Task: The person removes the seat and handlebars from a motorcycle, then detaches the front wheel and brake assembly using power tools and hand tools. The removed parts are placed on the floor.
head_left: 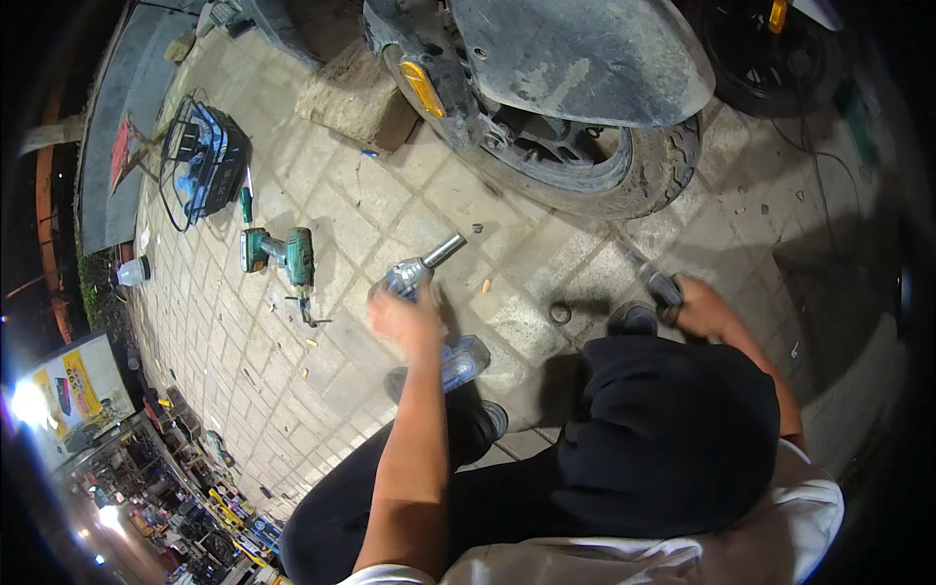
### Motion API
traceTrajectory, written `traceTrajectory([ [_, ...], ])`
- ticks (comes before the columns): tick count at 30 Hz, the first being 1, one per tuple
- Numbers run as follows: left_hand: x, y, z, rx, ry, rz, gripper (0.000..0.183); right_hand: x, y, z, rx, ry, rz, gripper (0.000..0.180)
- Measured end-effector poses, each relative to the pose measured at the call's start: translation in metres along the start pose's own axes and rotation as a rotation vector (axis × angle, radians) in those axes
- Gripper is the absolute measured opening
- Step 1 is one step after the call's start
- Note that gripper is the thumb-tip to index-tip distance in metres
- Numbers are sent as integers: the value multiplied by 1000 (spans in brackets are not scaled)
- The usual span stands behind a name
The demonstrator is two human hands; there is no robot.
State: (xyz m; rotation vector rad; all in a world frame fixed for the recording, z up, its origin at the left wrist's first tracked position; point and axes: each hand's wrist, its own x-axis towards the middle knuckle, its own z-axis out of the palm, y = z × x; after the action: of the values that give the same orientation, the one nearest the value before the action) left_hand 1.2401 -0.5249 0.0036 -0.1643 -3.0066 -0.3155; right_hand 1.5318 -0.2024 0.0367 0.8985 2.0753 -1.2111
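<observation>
My left hand (406, 318), blurred, is closed around a blue cordless impact wrench (404, 278) low over the paving. A long chrome socket (444, 250) points from its nose towards the scooter wheel, and its battery (463, 361) shows below my wrist. Out to the right, beside my knee, my right hand (702, 307) grips a dark-handled hand tool (662, 285); its tip is too blurred to identify. Ahead is a scooter's wheel with a worn tyre (585, 196) beneath a scuffed mudguard (585, 62). A metal ring (559, 313) lies between my hands.
A green cordless driver (296, 256) stands left, near a screwdriver (246, 205) and a black basket (212, 164) with blue contents. A rough block (358, 95) sits beside the wheel. A small dark nut (477, 228) lies on the paving. Another wheel (768, 58) stands far right, with a cable nearby.
</observation>
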Motion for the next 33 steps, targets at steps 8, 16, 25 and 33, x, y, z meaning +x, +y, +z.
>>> traceTrajectory([
  [8,60,80,75,254,-663,716,27,31,-131,29,-6,210,-352,46],
  [16,50,62,67,-346,-327,738,20,64,-163,17,385,235,-406,44],
  [25,71,79,7,-1620,-763,-792,20,69,-158,49,681,114,-362,38],
  [33,79,133,-19,-1517,-902,-502,25,48,-111,48,300,21,-320,42],
])
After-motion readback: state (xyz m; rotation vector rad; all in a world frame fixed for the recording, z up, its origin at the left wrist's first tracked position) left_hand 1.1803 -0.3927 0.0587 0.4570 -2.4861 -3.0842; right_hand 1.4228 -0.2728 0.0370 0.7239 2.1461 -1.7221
